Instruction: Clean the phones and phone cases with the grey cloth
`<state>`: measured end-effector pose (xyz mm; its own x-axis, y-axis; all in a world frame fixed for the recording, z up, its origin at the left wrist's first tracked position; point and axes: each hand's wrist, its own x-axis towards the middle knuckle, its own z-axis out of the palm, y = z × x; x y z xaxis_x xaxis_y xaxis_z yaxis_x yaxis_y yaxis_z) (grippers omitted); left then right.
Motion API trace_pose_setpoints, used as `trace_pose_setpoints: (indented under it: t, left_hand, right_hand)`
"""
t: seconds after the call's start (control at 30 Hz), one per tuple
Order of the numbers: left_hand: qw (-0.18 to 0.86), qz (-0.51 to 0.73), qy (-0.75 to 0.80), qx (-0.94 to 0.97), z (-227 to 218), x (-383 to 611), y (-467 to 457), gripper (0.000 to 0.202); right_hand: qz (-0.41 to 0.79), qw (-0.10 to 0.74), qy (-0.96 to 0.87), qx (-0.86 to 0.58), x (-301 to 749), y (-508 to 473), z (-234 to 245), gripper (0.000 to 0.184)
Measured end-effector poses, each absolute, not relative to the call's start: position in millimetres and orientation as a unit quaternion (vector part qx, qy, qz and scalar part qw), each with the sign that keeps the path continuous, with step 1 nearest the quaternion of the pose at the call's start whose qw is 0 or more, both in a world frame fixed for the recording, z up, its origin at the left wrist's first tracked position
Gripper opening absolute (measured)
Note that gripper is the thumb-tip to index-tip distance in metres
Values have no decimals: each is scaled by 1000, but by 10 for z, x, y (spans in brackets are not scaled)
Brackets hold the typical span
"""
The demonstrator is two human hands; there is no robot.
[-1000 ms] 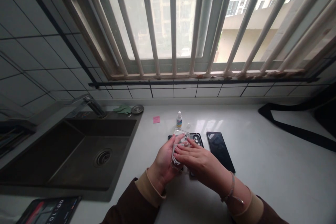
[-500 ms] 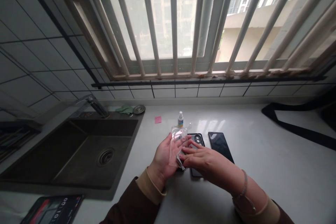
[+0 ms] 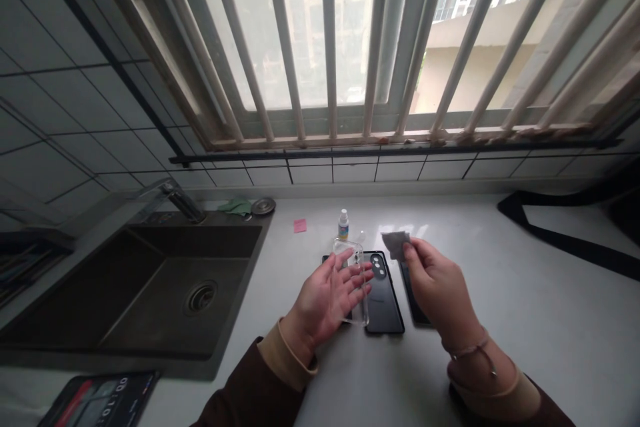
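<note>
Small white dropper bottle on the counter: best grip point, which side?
Pinch the round body of the small white dropper bottle from the left, below the cap. It stands upright with open counter that side; the clear plastic phone case and left hand sit in front.

Clear phone case (image 3: 356, 280): transparent plastic, smooth, glossy. Black phone (image 3: 385, 303): smooth back, faint sheen. Grey cloth (image 3: 396, 245): thin fabric, matt, soft. Small bottle (image 3: 343, 225): white plastic, smooth. Bench (image 3: 505, 347): white, smooth, polished, reflective. Sink (image 3: 150, 240): dark, matt finish.
</note>
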<state>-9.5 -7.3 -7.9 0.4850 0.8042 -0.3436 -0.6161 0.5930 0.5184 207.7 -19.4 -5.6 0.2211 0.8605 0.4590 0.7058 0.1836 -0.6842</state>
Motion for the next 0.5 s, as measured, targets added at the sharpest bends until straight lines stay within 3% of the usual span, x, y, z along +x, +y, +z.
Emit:
trace_pose_setpoints:
  t: [0.13,0.3,0.5]
  left_hand:
    - [859,394,277,175,-85,-39,-143,62]
    - [867,388,239,200,-38,19,-198,51]
    - [853,428,249,166,-67,36,-174,50]
  right_hand:
    - [-14,470,-672,-572,1975,-209,-145,33]
    - [17,361,-834,-416,1801,-173,-338,57]
    - [25,328,-857,-396,1764,-173,-352,55]
